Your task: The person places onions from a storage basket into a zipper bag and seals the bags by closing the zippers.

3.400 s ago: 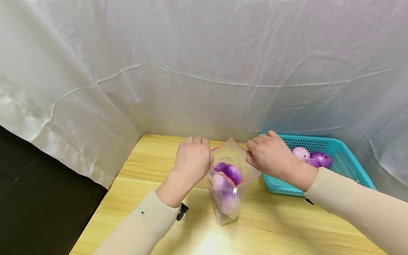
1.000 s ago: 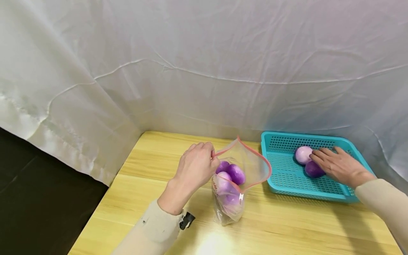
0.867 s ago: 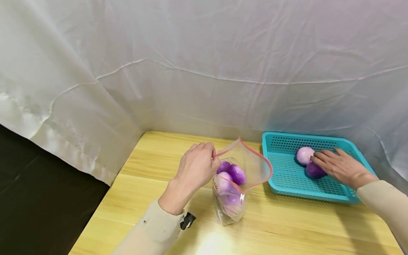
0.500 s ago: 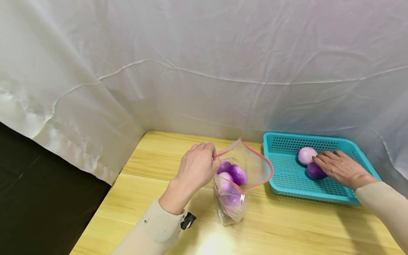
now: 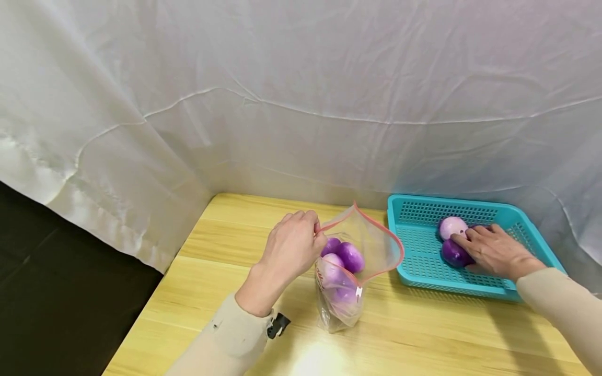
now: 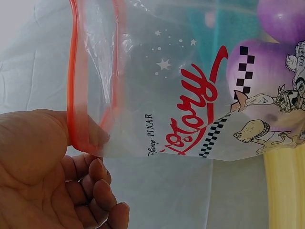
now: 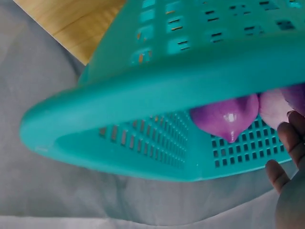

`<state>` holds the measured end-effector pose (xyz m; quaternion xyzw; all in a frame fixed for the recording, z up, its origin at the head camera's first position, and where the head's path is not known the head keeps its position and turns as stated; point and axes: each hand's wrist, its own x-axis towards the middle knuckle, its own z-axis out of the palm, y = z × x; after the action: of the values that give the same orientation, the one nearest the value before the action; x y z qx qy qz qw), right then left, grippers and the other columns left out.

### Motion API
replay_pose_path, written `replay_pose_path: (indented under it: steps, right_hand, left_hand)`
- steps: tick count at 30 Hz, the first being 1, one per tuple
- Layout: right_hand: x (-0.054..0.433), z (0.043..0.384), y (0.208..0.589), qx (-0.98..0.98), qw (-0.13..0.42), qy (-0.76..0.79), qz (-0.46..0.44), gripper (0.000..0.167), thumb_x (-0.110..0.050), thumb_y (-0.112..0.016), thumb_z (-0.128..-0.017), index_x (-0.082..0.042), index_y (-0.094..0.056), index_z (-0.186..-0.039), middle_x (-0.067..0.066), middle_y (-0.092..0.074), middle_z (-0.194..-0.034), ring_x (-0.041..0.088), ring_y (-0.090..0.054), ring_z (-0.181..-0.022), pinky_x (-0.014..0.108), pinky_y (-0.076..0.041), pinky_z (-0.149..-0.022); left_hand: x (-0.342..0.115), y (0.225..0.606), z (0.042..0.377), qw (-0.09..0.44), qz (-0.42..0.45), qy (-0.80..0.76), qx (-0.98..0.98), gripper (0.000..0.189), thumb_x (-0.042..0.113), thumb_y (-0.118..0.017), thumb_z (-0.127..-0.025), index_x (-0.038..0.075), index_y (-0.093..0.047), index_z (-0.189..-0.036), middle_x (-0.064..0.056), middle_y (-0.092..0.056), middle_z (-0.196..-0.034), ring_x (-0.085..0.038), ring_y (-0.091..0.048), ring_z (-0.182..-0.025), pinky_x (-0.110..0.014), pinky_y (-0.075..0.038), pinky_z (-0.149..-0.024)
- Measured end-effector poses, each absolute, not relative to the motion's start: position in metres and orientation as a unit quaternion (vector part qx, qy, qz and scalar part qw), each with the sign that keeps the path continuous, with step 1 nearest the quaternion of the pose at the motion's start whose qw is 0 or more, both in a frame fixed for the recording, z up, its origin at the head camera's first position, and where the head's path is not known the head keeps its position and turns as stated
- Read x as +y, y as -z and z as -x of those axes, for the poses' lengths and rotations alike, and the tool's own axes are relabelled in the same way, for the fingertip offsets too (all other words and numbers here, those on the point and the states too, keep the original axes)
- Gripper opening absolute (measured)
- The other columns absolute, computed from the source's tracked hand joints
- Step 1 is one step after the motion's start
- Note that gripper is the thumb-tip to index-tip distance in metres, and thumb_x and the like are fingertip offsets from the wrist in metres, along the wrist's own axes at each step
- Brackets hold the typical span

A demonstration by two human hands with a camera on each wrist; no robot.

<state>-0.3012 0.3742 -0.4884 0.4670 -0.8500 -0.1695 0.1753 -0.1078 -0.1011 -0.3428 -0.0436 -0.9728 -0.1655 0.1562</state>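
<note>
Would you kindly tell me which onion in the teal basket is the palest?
It's the pale pink onion beside the right hand; the other visible onions in that basket are deeper purple.

Wrinkled pale grey cloth (image 5: 301,104) behind, yellowish wood-grain table (image 5: 216,245), black area (image 5: 56,297) at left, bright glare (image 5: 317,361).

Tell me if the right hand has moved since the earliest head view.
Yes. Against the teal basket, the right hand has moved rightward, from the basket's left end to the onions inside.
</note>
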Motion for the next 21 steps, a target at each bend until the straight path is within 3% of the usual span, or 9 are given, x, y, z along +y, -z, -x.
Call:
replay_pose_path:
  steps: [7, 21]
  right_hand:
    - [0.373, 0.300, 0.492, -0.840, 0.208, 0.170, -0.471, 0.097, -0.057, -0.097, -0.055, -0.006, -0.053, -0.124, 0.018, -0.058, -0.102, 0.038, -0.057, -0.089, 0.054, -0.051, -0.069]
    - [0.358, 0.300, 0.478, -0.835, 0.222, 0.212, -0.456, 0.097, -0.060, -0.090, -0.061, 0.004, -0.054, -0.125, 0.024, -0.055, -0.110, 0.041, -0.053, -0.096, 0.054, -0.047, -0.073]
  left_hand:
    - [-0.101, 0.342, 0.108, 0.156, 0.048, 0.165, -0.973, 0.007, 0.016, -0.066, -0.090, 0.017, -0.061, -0.085, 0.003, -0.058, -0.077, -0.021, -0.056, -0.074, -0.036, -0.050, -0.066]
    - [-0.102, 0.339, 0.108, 0.171, 0.049, 0.159, -0.971, 0.007, 0.014, -0.066, -0.089, 0.016, -0.061, -0.084, 0.003, -0.058, -0.075, -0.021, -0.057, -0.072, -0.035, -0.049, -0.064]
